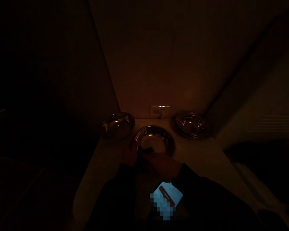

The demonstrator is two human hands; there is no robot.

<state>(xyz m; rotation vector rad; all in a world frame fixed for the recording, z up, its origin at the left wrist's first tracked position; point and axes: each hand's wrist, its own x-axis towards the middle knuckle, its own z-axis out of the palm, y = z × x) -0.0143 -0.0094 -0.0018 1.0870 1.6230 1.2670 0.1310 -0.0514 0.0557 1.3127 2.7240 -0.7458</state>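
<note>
The scene is very dark. A round shiny metal plate (pixel 156 140) with a raised rim stands in the middle of the table, tilted or flat I cannot tell. My left hand (pixel 130 154) is closed at the plate's left rim and appears to grip it. From the right, my right hand (pixel 165 165) reaches to the near side of the plate, its fingers closed on a dark, soft-looking piece, perhaps a cloth (pixel 147 149), that touches the plate's lower left part. Finger details are lost in shadow.
A shallow metal dish (pixel 118 126) sits at the table's back left corner, and a stack of metal dishes (pixel 192 125) at the back right. A wall socket (pixel 160 111) with a plug is behind. A lit phone screen (pixel 173 191) glows below my hands on the wooden table (pixel 207 163).
</note>
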